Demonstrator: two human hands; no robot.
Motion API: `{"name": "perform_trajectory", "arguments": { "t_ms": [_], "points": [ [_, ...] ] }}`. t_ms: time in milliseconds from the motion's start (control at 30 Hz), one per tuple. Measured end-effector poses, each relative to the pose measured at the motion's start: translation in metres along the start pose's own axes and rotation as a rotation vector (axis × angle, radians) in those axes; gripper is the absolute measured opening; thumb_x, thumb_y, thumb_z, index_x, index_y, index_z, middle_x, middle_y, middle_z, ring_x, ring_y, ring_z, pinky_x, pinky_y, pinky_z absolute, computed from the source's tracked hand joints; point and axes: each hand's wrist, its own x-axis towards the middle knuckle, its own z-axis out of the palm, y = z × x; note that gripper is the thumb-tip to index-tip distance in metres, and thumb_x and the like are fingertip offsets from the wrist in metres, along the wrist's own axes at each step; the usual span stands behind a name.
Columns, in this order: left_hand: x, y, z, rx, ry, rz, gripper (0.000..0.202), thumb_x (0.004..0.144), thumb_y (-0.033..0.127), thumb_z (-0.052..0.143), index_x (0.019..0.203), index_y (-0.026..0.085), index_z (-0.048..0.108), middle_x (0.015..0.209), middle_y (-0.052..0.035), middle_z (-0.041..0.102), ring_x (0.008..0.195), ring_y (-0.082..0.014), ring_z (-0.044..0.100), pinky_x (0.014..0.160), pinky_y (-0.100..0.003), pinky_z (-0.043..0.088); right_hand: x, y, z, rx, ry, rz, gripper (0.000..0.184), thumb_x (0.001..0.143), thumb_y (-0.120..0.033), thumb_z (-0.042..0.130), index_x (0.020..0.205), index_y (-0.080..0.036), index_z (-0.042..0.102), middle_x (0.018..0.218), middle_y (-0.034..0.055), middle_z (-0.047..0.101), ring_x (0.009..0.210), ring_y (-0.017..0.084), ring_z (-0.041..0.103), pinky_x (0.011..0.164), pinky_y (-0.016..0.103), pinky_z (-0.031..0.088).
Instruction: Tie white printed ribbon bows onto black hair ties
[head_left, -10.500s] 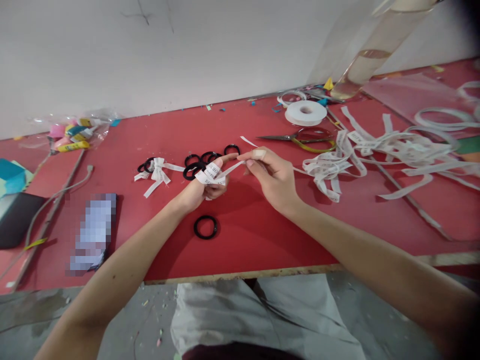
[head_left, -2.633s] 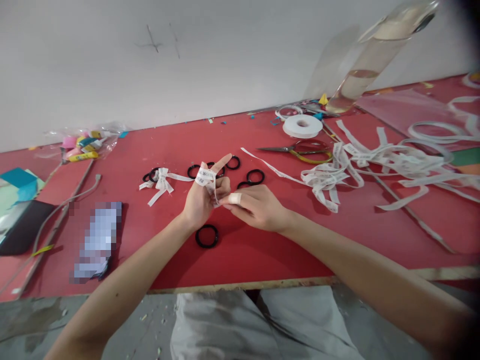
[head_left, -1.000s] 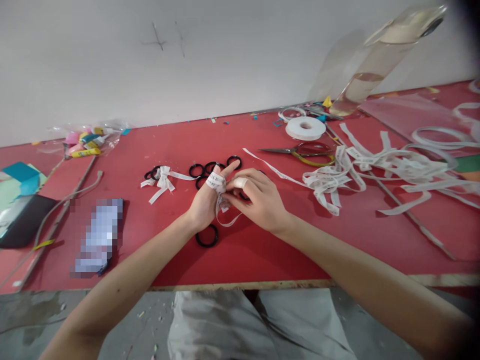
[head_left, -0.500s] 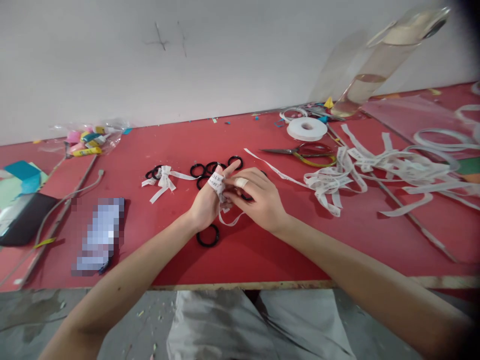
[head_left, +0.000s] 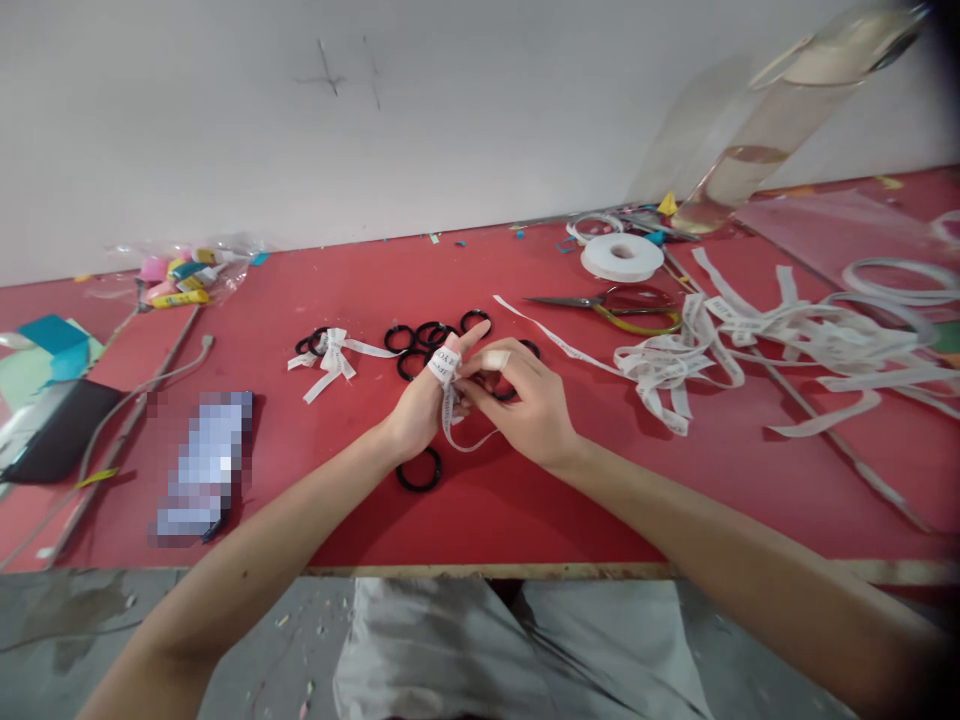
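A white printed ribbon (head_left: 445, 366) is wound round the thumb side of my left hand (head_left: 421, 408), whose index finger points out to the right. My right hand (head_left: 529, 408) is closed, its thumb and fingers pinching the ribbon close to my left fingers. A loose tail of the ribbon hangs in a curve between both hands. Several black hair ties lie around and behind the hands, and one black hair tie (head_left: 419, 469) lies in front of them. To the left rests a white ribbon bow (head_left: 333, 358) beside black hair ties.
Scissors (head_left: 607, 305) and a ribbon spool (head_left: 622, 257) lie at the back right. Beyond them leans a clear bottle (head_left: 742, 160). Tangled ribbons (head_left: 667, 365) spread across the right side. A phone (head_left: 202, 465), a dark case (head_left: 64, 430) and a cable are on the left.
The ribbon's loose tail hangs slightly differently below my left thumb. My hands stay together over the hair ties with their fingers shifted slightly. The whole view has moved a little.
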Motion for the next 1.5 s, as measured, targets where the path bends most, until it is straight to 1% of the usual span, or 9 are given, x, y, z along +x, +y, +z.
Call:
{"name": "perform_trajectory", "arguments": {
  "t_ms": [200, 300, 433, 600, 833, 1033, 1200, 1367, 1500],
  "points": [
    [-0.0030, 0.0035, 0.0048, 0.015, 0.005, -0.032, 0.061, 0.095, 0.060, 0.040, 0.141, 0.022, 0.051, 0.074, -0.0018, 0.057, 0.054, -0.0075, 0.037, 0.053, -0.021, 0.031, 0.0031, 0.0031, -0.0011, -0.039, 0.002, -0.161, 0.011, 0.090, -0.013, 0.062, 0.084, -0.022, 0.065, 0.085, 0.0038, 0.068, 0.082, 0.018, 0.060, 0.073, 0.036, 0.052],
    [-0.0025, 0.0032, 0.0045, 0.033, 0.014, -0.031, 0.064, 0.093, 0.062, 0.042, 0.142, 0.022, 0.050, 0.077, -0.0030, 0.059, 0.055, -0.0081, 0.039, 0.053, -0.022, 0.031, 0.0043, 0.0047, -0.0024, -0.060, -0.017, -0.183, 0.011, 0.088, -0.014, 0.064, 0.091, -0.024, 0.068, 0.091, 0.0042, 0.070, 0.087, 0.020, 0.062, 0.077, 0.039, 0.053],
    [-0.0021, 0.0024, 0.0035, 0.038, 0.017, -0.030, 0.065, 0.092, 0.063, 0.043, 0.142, 0.024, 0.050, 0.082, -0.0038, 0.061, 0.055, -0.0085, 0.040, 0.054, -0.023, 0.032, 0.0053, 0.0054, -0.0031, -0.077, -0.010, -0.255, 0.021, 0.086, -0.012, 0.068, 0.102, -0.025, 0.069, 0.095, 0.0044, 0.073, 0.092, 0.022, 0.062, 0.080, 0.041, 0.055],
    [-0.0028, 0.0014, 0.0037, 0.026, 0.038, -0.021, 0.059, 0.094, 0.060, 0.042, 0.140, 0.025, 0.053, 0.085, -0.0029, 0.060, 0.055, -0.0076, 0.038, 0.053, -0.022, 0.033, 0.0056, 0.0068, -0.0017, -0.081, 0.005, -0.331, 0.021, 0.085, -0.007, 0.067, 0.099, -0.023, 0.068, 0.092, 0.0047, 0.075, 0.092, 0.023, 0.062, 0.079, 0.040, 0.057],
    [-0.0007, -0.0018, 0.0001, 0.041, 0.010, -0.037, 0.059, 0.095, 0.059, 0.038, 0.142, 0.025, 0.052, 0.080, -0.0023, 0.061, 0.057, -0.0087, 0.042, 0.056, -0.022, 0.035, 0.0057, 0.0074, -0.0015, -0.079, -0.010, -0.290, 0.014, 0.086, -0.009, 0.066, 0.093, -0.020, 0.064, 0.083, 0.0050, 0.070, 0.079, 0.019, 0.062, 0.073, 0.037, 0.055],
    [-0.0027, -0.0006, 0.0022, 0.064, -0.021, -0.016, 0.065, 0.094, 0.063, 0.038, 0.143, 0.023, 0.050, 0.081, -0.0042, 0.063, 0.070, -0.0154, 0.055, 0.069, -0.028, 0.042, 0.0027, 0.0041, 0.0001, -0.096, 0.006, -0.253, 0.017, 0.088, -0.009, 0.061, 0.099, -0.022, 0.061, 0.092, 0.0064, 0.069, 0.087, 0.021, 0.064, 0.074, 0.038, 0.055],
    [-0.0016, -0.0031, 0.0046, 0.020, -0.017, -0.001, 0.058, 0.097, 0.056, 0.035, 0.139, 0.021, 0.054, 0.088, -0.0049, 0.066, 0.080, -0.0164, 0.060, 0.078, -0.029, 0.046, -0.0002, 0.0035, 0.0030, -0.084, 0.014, -0.196, 0.025, 0.085, -0.004, 0.055, 0.102, -0.022, 0.057, 0.099, 0.0073, 0.065, 0.091, 0.021, 0.064, 0.073, 0.036, 0.056],
    [0.0009, -0.0050, 0.0029, 0.011, -0.051, -0.017, 0.057, 0.097, 0.056, 0.035, 0.136, 0.021, 0.057, 0.076, -0.0031, 0.064, 0.071, -0.0146, 0.059, 0.066, -0.024, 0.044, -0.0003, 0.0039, 0.0042, -0.107, 0.003, -0.192, 0.029, 0.082, -0.003, 0.054, 0.103, -0.023, 0.055, 0.097, 0.0064, 0.063, 0.091, 0.021, 0.063, 0.072, 0.035, 0.055],
    [0.0008, -0.0049, 0.0011, 0.049, -0.042, -0.025, 0.063, 0.091, 0.063, 0.043, 0.138, 0.023, 0.056, 0.070, -0.0010, 0.062, 0.052, -0.0099, 0.048, 0.050, -0.022, 0.035, 0.0012, 0.0049, 0.0033, -0.146, -0.041, -0.234, 0.026, 0.084, -0.005, 0.054, 0.104, -0.022, 0.055, 0.094, 0.0067, 0.064, 0.085, 0.020, 0.062, 0.069, 0.034, 0.053]
  ]
}}
